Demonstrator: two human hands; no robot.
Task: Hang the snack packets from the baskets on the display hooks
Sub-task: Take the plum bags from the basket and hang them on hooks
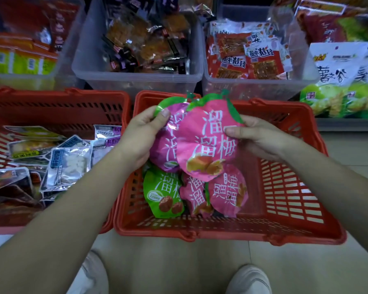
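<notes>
The fingers (163, 114) of the left hand (139, 141) are curled tight on a purple packet (168, 145). The right hand (258, 143) pinches the pink packet (204, 143) that lies over it. Both packets are just above the red basket (232, 234), where more packets (162, 194) lie.

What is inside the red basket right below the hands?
One green plum packet and two pink plum packets lie on the red basket floor. The left hand and right hand grip two raised packets above them, hiding whatever lies beneath.
</notes>
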